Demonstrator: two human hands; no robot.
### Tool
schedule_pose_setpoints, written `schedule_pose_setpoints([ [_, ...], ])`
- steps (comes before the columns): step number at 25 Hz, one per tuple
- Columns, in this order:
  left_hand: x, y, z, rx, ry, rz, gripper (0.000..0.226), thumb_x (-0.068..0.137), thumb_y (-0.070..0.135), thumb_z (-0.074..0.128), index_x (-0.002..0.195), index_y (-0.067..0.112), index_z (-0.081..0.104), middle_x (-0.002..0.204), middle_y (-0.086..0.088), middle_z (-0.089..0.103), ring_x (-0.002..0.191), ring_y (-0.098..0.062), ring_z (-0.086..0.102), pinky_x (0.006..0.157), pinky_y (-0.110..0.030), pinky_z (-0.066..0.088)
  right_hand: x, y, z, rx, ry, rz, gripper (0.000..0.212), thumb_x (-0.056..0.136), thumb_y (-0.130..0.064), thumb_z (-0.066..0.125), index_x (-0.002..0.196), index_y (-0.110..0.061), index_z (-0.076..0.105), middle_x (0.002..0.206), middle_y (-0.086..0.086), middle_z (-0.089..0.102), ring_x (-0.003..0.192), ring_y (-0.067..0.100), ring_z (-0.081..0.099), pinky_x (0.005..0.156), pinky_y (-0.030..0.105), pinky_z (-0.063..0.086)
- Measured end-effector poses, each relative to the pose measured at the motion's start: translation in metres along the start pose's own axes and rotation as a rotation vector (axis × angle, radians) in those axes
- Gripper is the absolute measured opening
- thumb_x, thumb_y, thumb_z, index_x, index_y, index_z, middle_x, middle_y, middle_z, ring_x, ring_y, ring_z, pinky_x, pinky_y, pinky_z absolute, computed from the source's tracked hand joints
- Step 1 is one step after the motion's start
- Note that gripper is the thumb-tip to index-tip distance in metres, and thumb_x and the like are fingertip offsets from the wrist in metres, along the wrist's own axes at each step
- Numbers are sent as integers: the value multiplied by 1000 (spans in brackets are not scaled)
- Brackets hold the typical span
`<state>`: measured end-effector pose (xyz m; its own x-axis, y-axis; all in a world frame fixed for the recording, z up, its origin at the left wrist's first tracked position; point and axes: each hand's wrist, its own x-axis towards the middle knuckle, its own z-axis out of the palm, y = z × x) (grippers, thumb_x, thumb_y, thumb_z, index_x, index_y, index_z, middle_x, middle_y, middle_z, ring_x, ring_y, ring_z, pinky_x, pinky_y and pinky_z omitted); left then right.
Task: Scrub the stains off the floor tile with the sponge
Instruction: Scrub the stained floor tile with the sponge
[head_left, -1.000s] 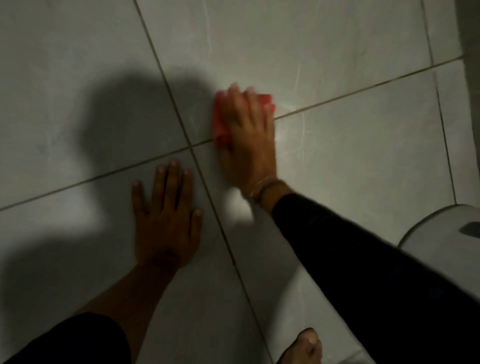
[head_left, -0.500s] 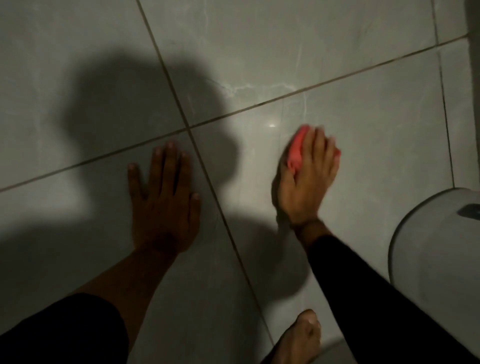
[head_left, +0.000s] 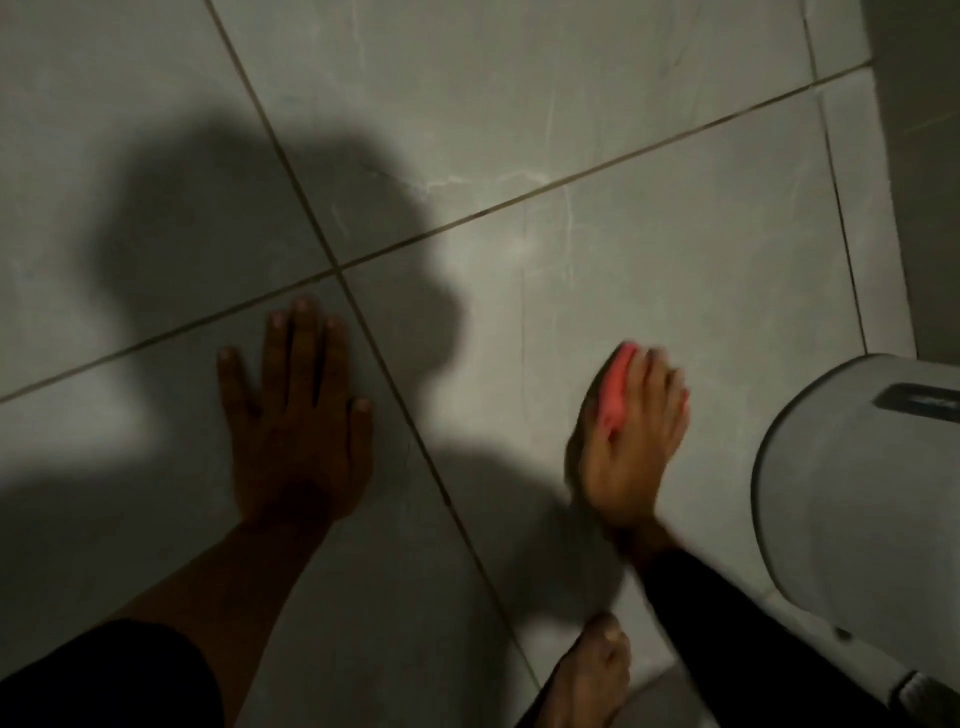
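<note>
Floor tile: glossy pale grey squares, faintly veined, dark grout lines.
Sponge: soft pink-red block, mostly covered; long axis runs away from the person, tilted slightly right.
Right hand: fingers curled over the sponge, pressing it to the tile, beside a smooth grey plastic bin.
Left hand: flat on the floor, fingers spread, holding nothing.

A home bathroom or washroom by the look of it, large pale grey marbled floor tiles with dark grout lines, a grey plastic lidded bin by the wall, a bare foot, dim light, hard shadows
</note>
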<state>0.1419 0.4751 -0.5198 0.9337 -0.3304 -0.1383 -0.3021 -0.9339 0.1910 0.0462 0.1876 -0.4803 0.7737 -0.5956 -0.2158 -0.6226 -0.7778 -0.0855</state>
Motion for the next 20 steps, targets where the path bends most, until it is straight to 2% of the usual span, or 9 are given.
schedule_pose_setpoints([
  [2, -1, 1, 1, 4, 10, -2, 77, 101, 43, 33, 171, 15, 12, 180, -11, 6, 167, -31, 7, 130, -66, 3, 98, -33, -9, 117, 118, 113, 76, 99, -40, 44, 169, -12, 27, 178, 15, 23, 166, 42, 16, 132, 64, 14],
  [4, 0, 1, 1, 8, 5, -3, 78, 101, 43, 34, 171, 15, 12, 180, -11, 6, 167, -32, 7, 130, -67, 3, 133, -83, -2, 86, 196, -22, 71, 102, -38, 47, 168, -15, 31, 177, 14, 28, 165, 41, 19, 133, 63, 14],
  [7, 0, 1, 0, -6, -4, -9, 79, 100, 42, 35, 171, 16, 12, 180, -11, 8, 167, -32, 7, 129, -67, 5, 36, -114, 28, 78, 87, -505, 60, 109, -41, 39, 165, -20, 38, 174, 9, 36, 164, 38, 23, 136, 63, 7],
  [9, 0, 0, -1, -3, -5, -8, 78, 100, 42, 36, 170, 15, 14, 180, -12, 10, 167, -32, 9, 129, -67, 6, -68, -75, 38, 10, -72, -699, 56, 111, -41, 41, 164, -23, 40, 169, 9, 42, 160, 42, 33, 134, 66, 9],
  [12, -2, 2, -2, 3, 8, -4, 77, 101, 41, 35, 170, 15, 15, 180, -12, 10, 167, -32, 10, 130, -66, 4, -119, 15, 25, -116, -130, -561, 51, 109, -27, 38, 159, -20, 45, 167, 15, 44, 151, 51, 43, 124, 73, 28],
  [14, -2, 1, 0, 20, 9, 7, 76, 102, 42, 32, 171, 16, 13, 180, -11, 8, 168, -31, 7, 130, -65, 2, -70, 48, 18, -95, -69, -313, 63, 103, -25, 40, 165, -14, 35, 174, 19, 30, 159, 50, 29, 125, 74, 26],
  [16, -1, -1, 3, 26, 8, 27, 76, 102, 44, 28, 171, 17, 11, 181, -10, 6, 168, -30, 5, 131, -64, 2, 5, 35, 10, 41, 8, -124, 74, 99, -31, 47, 168, -11, 30, 177, 19, 23, 164, 45, 17, 130, 69, 17],
  [18, -1, -3, 5, 40, 9, 22, 76, 103, 45, 28, 171, 18, 10, 181, -9, 6, 168, -30, 5, 131, -64, 2, 45, -12, 14, 107, 100, -134, 74, 99, -36, 50, 167, -14, 31, 177, 17, 28, 164, 43, 19, 133, 65, 14],
  [20, 0, 0, 2, 40, -12, 6, 76, 103, 44, 30, 171, 18, 11, 181, -10, 5, 168, -30, 6, 131, -64, 3, 23, -53, 25, 113, 67, -290, 70, 101, -35, 46, 167, -18, 33, 176, 13, 29, 166, 39, 18, 135, 63, 9],
])
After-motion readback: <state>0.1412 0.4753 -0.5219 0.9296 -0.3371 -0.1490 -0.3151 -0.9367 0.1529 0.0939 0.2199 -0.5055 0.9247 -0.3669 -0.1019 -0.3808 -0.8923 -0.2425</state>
